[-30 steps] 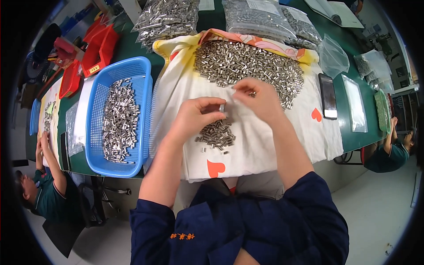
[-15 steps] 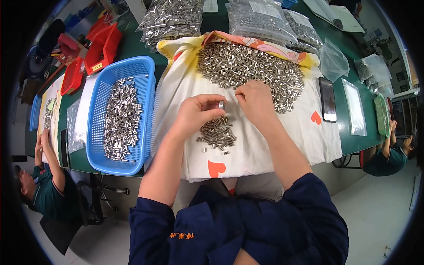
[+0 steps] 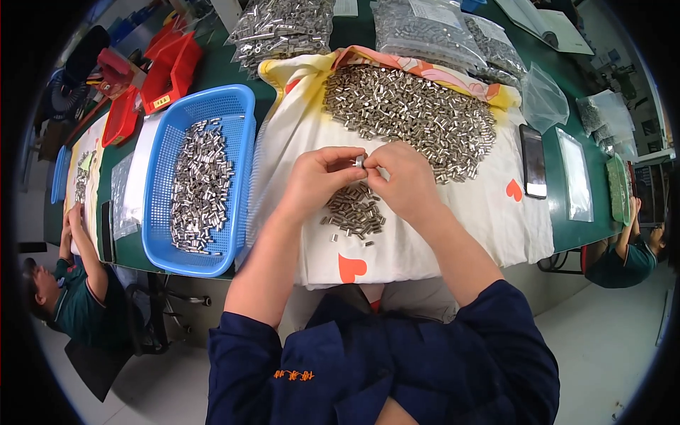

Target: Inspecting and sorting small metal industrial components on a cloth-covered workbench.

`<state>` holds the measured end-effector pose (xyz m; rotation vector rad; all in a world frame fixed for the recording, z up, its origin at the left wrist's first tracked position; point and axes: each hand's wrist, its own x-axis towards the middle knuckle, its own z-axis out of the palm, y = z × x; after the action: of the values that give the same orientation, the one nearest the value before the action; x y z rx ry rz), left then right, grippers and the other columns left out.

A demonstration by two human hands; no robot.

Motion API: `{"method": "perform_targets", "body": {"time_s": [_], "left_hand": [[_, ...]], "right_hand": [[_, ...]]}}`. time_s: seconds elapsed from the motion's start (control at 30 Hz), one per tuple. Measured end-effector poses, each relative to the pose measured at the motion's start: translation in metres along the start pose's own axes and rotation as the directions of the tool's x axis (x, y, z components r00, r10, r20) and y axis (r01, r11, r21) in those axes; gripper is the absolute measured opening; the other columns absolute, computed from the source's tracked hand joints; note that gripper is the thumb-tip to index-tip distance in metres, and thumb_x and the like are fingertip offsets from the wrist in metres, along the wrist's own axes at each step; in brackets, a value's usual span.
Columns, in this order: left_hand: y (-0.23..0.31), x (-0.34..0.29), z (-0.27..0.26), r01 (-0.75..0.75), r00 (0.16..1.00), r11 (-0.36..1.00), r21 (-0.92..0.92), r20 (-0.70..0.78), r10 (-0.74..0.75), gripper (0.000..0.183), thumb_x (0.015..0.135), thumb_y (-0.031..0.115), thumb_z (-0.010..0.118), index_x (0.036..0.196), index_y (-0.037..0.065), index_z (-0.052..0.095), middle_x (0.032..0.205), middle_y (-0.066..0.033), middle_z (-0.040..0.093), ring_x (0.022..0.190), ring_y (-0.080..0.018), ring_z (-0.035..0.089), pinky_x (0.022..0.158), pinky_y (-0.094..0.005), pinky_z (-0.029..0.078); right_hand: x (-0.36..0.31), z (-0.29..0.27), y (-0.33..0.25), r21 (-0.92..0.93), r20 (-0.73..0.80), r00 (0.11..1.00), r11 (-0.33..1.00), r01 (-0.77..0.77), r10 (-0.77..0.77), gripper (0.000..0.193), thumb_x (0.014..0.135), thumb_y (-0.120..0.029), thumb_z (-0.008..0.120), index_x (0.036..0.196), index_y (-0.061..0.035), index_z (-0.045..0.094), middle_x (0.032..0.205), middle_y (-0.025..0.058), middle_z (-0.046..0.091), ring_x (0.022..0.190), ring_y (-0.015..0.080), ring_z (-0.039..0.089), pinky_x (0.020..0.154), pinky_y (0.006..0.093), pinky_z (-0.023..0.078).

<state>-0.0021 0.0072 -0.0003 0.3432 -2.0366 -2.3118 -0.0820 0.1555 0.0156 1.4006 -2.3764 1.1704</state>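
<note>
Over the white cloth (image 3: 297, 134), my left hand (image 3: 322, 177) pinches a small round silver metal piece (image 3: 359, 162) between thumb and fingers. The fingertips of my right hand (image 3: 404, 177) are pressed together against that piece from the other side; whatever they may hold is hidden. Just below both hands lies a small pile of short metal cylinders (image 3: 354, 214), with a couple of loose ones nearer me. Beyond the hands spreads a much larger heap of the same cylinders (image 3: 418, 117).
At left stands a blue plastic basket (image 3: 244, 152) partly filled with cylinders. Bags of metal parts (image 3: 283, 32) line the far side. A phone (image 3: 533, 163) and a flat clear bag (image 3: 572, 173) lie at right. Red bins (image 3: 170, 71) sit far left. Co-workers sit at both sides.
My right hand has moved from the edge of the large heap toward my left hand, and its fingertips now meet the round metal piece. The view has shifted slightly.
</note>
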Motion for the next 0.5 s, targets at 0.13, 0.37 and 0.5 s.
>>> {"method": "perform_targets", "body": {"time_s": [0.13, 0.37, 0.5], "left_hand": [[-0.001, -0.001, -0.003, -0.006, 1.0, 1.0, -0.005, 0.005, 0.006, 0.031, 0.075, 0.001, 0.064, 0.105, -0.004, 0.057, 0.09, -0.0074, 0.063, 0.08, -0.01, 0.059, 0.072, -0.0209, 0.048], [-0.002, -0.003, -0.002, 0.027, 0.998, 0.997, 0.076, 0.05, -0.031, 0.032, 0.073, 0.004, 0.067, 0.103, -0.002, 0.059, 0.087, -0.0049, 0.063, 0.078, -0.008, 0.058, 0.07, -0.0202, 0.047], [0.004, -0.003, 0.001, 0.032, 0.986, 0.957, 0.288, 0.145, -0.077, 0.03, 0.07, 0.007, 0.07, 0.099, 0.003, 0.063, 0.082, -0.0014, 0.063, 0.072, -0.0053, 0.055, 0.065, -0.0194, 0.046]], "right_hand": [[0.0, -0.007, 0.005, 0.186, 0.111, 0.982, 0.967, -0.174, 0.155, 0.01, 0.068, -0.008, 0.065, 0.075, -0.0029, 0.06, 0.072, 0.0061, 0.061, 0.067, 0.0167, 0.058, 0.062, 0.0274, 0.046], [0.008, -0.018, 0.014, 0.278, 0.304, 0.892, 0.865, -0.418, 0.334, 0.014, 0.07, -0.012, 0.065, 0.082, -0.0044, 0.064, 0.075, 0.0048, 0.061, 0.067, 0.0149, 0.057, 0.061, 0.0261, 0.045], [0.015, -0.014, 0.04, -0.107, -0.02, 0.991, 0.985, -0.134, 0.132, 0.012, 0.068, -0.013, 0.065, 0.08, -0.01, 0.064, 0.073, 0.0057, 0.057, 0.075, 0.0242, 0.052, 0.069, 0.0366, 0.041]]}}
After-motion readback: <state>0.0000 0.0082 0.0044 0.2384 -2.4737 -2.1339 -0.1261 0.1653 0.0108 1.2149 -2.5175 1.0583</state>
